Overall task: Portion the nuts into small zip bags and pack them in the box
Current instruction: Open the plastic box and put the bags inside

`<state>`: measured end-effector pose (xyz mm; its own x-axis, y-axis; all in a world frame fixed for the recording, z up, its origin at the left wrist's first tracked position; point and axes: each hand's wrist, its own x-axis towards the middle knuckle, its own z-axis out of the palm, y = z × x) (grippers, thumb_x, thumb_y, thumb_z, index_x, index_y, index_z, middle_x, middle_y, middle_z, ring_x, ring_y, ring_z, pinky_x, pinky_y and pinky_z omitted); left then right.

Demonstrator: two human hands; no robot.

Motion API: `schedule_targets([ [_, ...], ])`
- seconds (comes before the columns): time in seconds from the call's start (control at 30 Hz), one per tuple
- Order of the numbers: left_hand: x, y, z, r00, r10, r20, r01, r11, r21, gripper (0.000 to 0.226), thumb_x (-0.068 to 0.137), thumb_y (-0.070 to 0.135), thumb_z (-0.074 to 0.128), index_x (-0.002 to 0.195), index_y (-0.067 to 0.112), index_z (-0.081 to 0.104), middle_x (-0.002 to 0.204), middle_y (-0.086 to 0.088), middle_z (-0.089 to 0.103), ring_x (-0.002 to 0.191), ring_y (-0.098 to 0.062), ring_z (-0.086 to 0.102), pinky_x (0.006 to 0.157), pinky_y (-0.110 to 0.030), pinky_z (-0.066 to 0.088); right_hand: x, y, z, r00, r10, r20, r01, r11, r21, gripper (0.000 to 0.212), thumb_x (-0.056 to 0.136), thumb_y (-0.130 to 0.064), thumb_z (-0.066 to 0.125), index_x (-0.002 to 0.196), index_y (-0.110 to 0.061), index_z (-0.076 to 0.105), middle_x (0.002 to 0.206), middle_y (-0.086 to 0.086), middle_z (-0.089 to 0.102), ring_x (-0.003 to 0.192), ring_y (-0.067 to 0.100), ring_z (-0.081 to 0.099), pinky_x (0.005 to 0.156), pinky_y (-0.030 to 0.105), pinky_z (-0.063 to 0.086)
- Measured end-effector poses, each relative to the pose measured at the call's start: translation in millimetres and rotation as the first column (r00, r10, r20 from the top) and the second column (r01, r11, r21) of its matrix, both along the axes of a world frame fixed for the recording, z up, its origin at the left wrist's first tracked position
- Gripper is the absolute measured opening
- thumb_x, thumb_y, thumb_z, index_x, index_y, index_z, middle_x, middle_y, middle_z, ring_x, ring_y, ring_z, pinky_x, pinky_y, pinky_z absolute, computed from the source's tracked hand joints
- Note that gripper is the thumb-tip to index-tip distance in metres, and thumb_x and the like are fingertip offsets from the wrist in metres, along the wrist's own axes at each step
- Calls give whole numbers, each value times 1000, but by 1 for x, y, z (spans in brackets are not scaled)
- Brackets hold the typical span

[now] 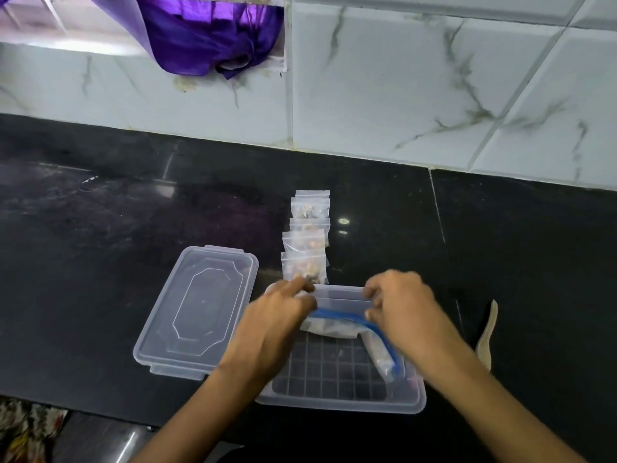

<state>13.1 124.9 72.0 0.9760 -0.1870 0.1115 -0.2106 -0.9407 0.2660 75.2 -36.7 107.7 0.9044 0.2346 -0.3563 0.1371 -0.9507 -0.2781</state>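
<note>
Both hands work over the clear plastic box (340, 401) on the black counter (100, 228). The left hand (280, 312) and right hand (400, 305) each pinch an end of a blue-zip bag (337, 324) above the box. Five small nut-filled zip bags (305, 238) lie just behind the box; its lid (197, 312) lies left of it.

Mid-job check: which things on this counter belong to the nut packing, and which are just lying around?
Part of the job:
- clear box, open
- its lid, lying left of the box
- row of small filled zip bags behind the box
- blue-zip bag, held over the box by left hand and right hand

Lying about:
- wooden utensil, right of the box
- purple cloth above the tiles
</note>
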Motion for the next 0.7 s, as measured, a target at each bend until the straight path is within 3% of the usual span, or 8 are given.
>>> schedule_targets([
  [0.07, 7, 13, 11, 993, 74, 91, -60, 987, -151, 22, 66, -5, 78, 84, 8, 74, 97, -7, 70, 78, -23, 69, 58, -32, 56, 17, -2, 10, 997, -54, 52, 44, 985, 165, 17, 86, -9, 65, 97, -22, 68, 93, 0, 68, 82, 11, 65, 74, 24, 54],
  [0.13, 20, 25, 24, 970, 230, 76, -196, 928, -317, 16, 77, -4, 71, 88, 8, 75, 93, -3, 70, 79, -17, 66, 68, -24, 52, 40, 1, 17, 992, -118, 42, 97, 935, 340, 14, 83, -8, 68, 86, -22, 69, 81, -2, 69, 72, 9, 66, 68, 22, 55],
  [0.2, 37, 38, 28, 916, 401, -9, -365, 826, -430, 15, 82, 0, 67, 92, 9, 75, 89, 1, 69, 76, -11, 62, 71, -14, 45, 64, 10, 16, 983, -165, -84, 185, 857, 481, 11, 81, -7, 70, 82, -17, 69, 75, 1, 69, 70, 14, 68, 64, 25, 58],
  [0.27, 54, 49, 25, 871, 469, -147, -479, 745, -464, 14, 85, 6, 66, 96, 11, 73, 89, 1, 68, 76, -6, 60, 71, -14, 43, 83, 21, 5, 950, -170, -261, 289, 794, 534, 6, 80, -5, 71, 81, -11, 68, 79, 8, 70, 70, 15, 68, 65, 26, 58],
  [0.4, 78, 61, 1, 773, 446, -452, -632, 607, -482, 14, 84, 11, 69, 97, 8, 71, 92, -7, 70, 80, -13, 63, 74, -26, 49, 99, 38, -27, 892, -174, -418, 373, 805, 461, 6, 81, -9, 71, 86, -6, 68, 89, 14, 69, 73, 13, 67, 70, 26, 58],
  [0.47, 86, 62, -10, 705, 394, -590, -691, 567, -447, 13, 85, 11, 67, 96, 5, 70, 82, -7, 68, 69, -12, 61, 65, -23, 52, 100, 44, -42, 871, -183, -456, 374, 850, 372, 22, 82, -15, 72, 98, 0, 68, 93, 14, 70, 78, 15, 68, 73, 26, 57],
  [0.6, 91, 59, -25, 567, 312, -762, -755, 566, -331, 7, 86, 8, 65, 87, 3, 69, 70, -8, 63, 45, -5, 56, 46, -15, 46, 98, 55, -67, 864, -197, -464, 339, 909, 245, 34, 79, -26, 74, 97, 2, 68, 87, 10, 72, 75, 15, 70, 69, 27, 59],
  [0.7, 91, 55, -32, 550, 282, -786, -747, 586, -313, 11, 85, 6, 66, 90, -2, 71, 72, -10, 63, 52, -10, 55, 40, -12, 45, 95, 61, -77, 879, -159, -450, 272, 942, 199, 31, 81, -29, 73, 94, -1, 70, 84, 6, 74, 73, 13, 71, 66, 25, 57],
])
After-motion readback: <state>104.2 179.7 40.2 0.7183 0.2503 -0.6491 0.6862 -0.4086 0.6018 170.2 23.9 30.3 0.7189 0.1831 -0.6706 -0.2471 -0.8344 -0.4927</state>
